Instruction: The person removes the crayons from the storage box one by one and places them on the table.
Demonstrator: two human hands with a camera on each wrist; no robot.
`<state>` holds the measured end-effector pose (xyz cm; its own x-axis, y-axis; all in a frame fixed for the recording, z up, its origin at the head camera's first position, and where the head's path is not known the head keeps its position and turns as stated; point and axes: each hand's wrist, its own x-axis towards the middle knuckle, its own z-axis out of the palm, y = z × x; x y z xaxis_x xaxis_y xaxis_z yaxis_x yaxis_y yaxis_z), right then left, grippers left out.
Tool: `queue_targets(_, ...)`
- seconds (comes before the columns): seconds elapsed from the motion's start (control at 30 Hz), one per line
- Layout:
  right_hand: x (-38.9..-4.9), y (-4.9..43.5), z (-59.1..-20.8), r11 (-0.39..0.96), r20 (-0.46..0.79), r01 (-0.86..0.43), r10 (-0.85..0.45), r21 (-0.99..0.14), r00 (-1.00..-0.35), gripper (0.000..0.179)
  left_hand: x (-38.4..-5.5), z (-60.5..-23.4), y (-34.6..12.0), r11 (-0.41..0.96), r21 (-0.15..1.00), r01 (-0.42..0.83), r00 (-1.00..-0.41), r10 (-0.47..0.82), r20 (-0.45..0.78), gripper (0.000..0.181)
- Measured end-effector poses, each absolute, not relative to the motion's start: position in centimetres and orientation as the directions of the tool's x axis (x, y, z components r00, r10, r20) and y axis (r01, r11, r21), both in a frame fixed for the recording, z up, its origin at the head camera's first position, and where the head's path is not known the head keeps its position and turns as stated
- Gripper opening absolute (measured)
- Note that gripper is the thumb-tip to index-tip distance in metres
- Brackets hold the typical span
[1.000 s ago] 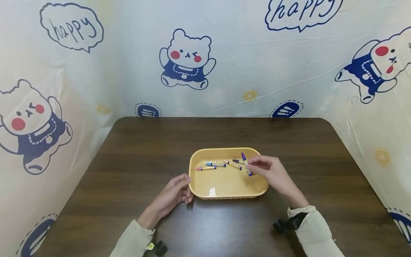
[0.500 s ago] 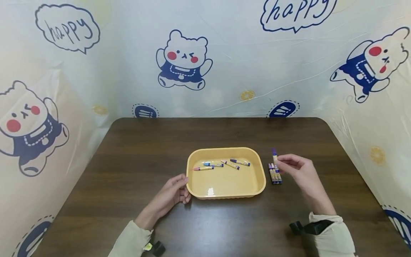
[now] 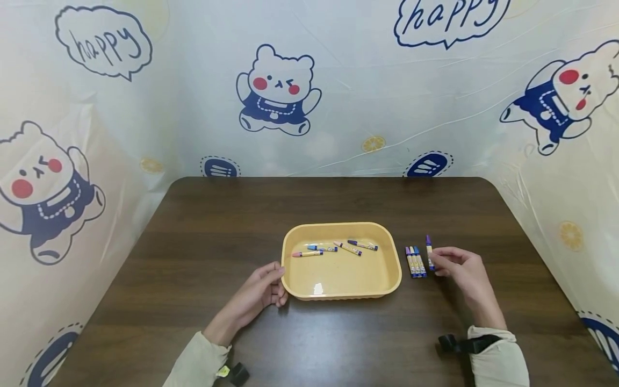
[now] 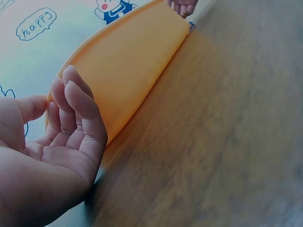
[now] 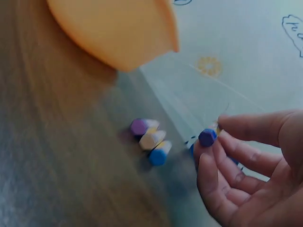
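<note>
A yellow plastic tray sits on the table. My left hand grips its left rim, the thumb on top; the left wrist view shows my fingers against the tray's outer wall. Inside the tray lie a pink crayon, a light blue crayon, a peach crayon and a dark blue crayon. Right of the tray, my right hand pinches a purple-tipped crayon between thumb and fingertips. Just left of it, several crayons lie side by side in a row on the table.
The dark wooden table has rounded far corners. A pale printed curtain with cartoon bears surrounds it on the far side and both flanks. Black straps with small camera boxes sit on both wrists.
My right hand has carried the purple-tipped crayon from over the tray to the right, past the row, and lowered it beside the row's right end. The left hand stays on the rim.
</note>
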<state>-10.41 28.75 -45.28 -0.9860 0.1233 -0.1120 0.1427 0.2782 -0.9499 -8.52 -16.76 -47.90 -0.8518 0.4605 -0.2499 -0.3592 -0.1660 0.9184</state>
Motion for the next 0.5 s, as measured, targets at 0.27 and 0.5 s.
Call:
queue_targets(0.27, -10.41, 28.67, -46.27, 0.419, -0.156, 0.222, 0.186, -0.881, -0.97, 0.037, -8.42, -47.77, -16.75, -0.165, 0.921, -0.354, -0.852, 0.462, -0.245, 0.024)
queue_targets(0.5, -10.48, 27.88, -46.33, 0.559, -0.102, 0.235, 0.258, -0.795, -0.961, 0.033, -8.47, -47.72, -16.66, -0.164, 0.922, -0.35, -0.851, 0.467, -0.24, 0.023)
